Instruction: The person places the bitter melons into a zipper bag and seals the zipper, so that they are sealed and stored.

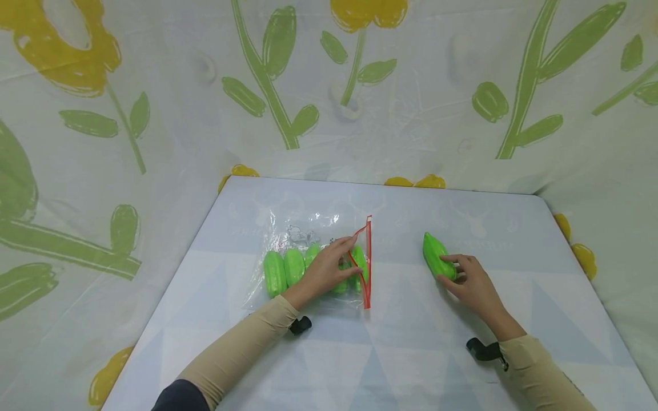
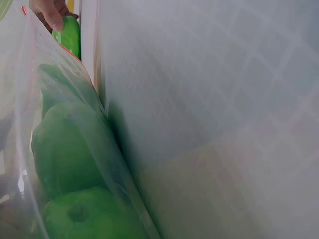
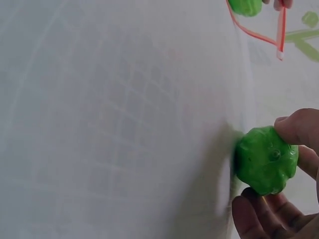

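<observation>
A clear zip bag [image 1: 321, 221] with a red closure strip [image 1: 368, 268] lies on the table, its mouth facing right. Inside are several bright green ribbed gourds [image 1: 275, 274], seen through the film in the left wrist view too. My left hand [image 1: 326, 267] reaches over the bag and holds its upper lip at the mouth, thumb and fingers spread apart along the strip, so the mouth gapes. To the right, apart from the bag, my right hand [image 1: 475, 290] grips another green gourd [image 1: 434, 255] between thumb and fingers, its pointed end facing away.
A pale patterned table [image 1: 401, 354] carries everything. Flower-printed curtains [image 1: 426, 125] enclose it at the back and sides. Black wrist camera mounts [image 1: 482, 349] sit below each hand.
</observation>
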